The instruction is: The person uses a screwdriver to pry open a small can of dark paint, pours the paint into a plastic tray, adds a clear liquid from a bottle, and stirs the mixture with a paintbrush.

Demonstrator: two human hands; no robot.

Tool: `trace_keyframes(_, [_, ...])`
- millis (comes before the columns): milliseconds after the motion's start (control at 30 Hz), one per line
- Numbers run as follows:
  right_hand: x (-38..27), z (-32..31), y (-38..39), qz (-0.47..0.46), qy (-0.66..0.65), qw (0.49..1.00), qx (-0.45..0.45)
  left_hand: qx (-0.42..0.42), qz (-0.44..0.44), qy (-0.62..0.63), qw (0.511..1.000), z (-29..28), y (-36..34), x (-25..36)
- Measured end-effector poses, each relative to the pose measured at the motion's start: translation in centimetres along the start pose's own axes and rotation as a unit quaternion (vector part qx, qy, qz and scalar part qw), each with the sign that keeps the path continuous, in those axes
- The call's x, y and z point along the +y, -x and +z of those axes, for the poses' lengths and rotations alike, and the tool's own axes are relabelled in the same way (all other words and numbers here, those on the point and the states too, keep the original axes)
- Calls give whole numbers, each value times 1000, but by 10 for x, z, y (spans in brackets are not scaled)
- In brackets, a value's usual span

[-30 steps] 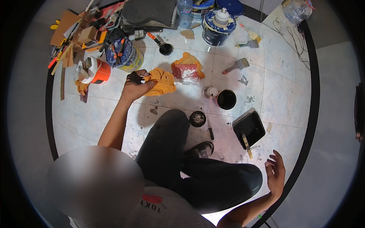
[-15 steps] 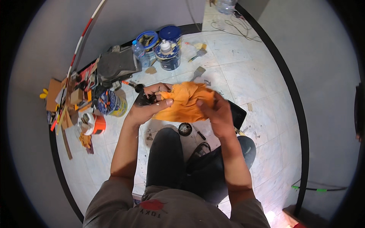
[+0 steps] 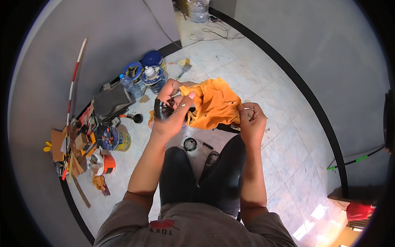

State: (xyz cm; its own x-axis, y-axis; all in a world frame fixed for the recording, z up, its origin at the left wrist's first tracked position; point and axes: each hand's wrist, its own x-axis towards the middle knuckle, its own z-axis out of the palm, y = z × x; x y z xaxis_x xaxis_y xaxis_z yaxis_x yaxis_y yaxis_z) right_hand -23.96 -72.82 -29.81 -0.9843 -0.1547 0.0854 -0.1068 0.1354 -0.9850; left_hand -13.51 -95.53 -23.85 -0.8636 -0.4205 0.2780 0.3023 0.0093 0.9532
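Hands grip an orange cloth (image 3: 216, 103); left hand (image 3: 172, 108) also clasps a dark round object (image 3: 162, 110); right hand (image 3: 251, 119) pinches the cloth's edge

orange cloth (image 3: 214, 105) hides part of dark round object (image 3: 163, 110), far clutter (image 3: 78, 144) indistinct

The orange cloth (image 3: 214, 103) is hanging crumpled and loosely spread in the air above the tiled floor, dotted with small dark holes or marks; the small dark round object (image 3: 163, 110) is sitting just beside its left edge, glossy, its details unclear.
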Motion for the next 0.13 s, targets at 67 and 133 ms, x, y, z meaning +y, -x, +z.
trace_keyframes(67, [-3, 2, 2, -4, -2, 999, -54, 2, 36, -43, 998, -20, 8, 12])
trace_keyframes(133, [-6, 3, -1, -11, -1, 989, -149, 5, 115, -68, 991, -47, 19, 28])
